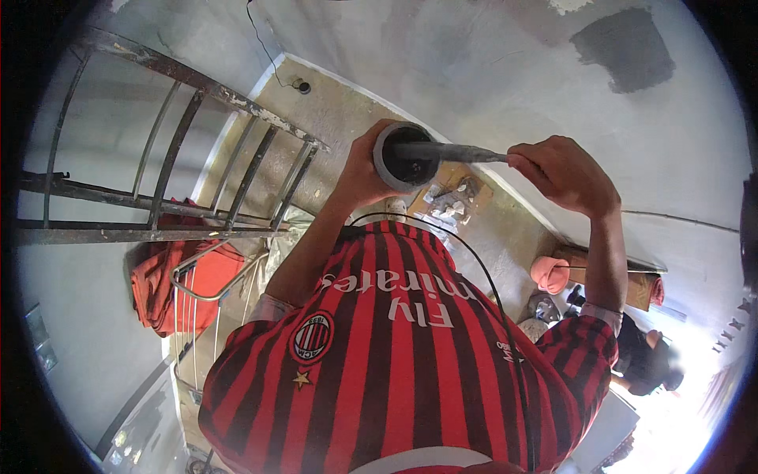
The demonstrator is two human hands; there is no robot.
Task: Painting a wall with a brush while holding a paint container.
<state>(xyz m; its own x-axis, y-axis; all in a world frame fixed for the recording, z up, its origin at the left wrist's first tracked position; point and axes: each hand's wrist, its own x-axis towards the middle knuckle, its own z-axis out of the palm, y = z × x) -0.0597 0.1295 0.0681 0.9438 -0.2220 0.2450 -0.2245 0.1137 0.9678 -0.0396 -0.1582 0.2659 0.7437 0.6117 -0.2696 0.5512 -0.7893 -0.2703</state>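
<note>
My left hand (362, 169) is wrapped around a round, grey-smeared container (384, 172), whose open mouth faces up towards me. Its inside is dark, and I cannot tell what it contains. In my right hand (562, 175) is the narrow end of a long, grey-coated tool (468, 153). The tool lies nearly level across the container's rim, with its far end inside the mouth. Blur and the grey coating hide its exact kind. Both hands are raised in front of my red and black striped jersey (408, 367).
A paint-spattered metal ladder (195, 83) spans the left. Below it are red cloth (172, 284) and a metal rack (192, 296). Debris lies on cardboard (482, 198) on the floor. The wall (503, 77) bears a darker grey patch (628, 50). Another person (642, 361) is at lower right.
</note>
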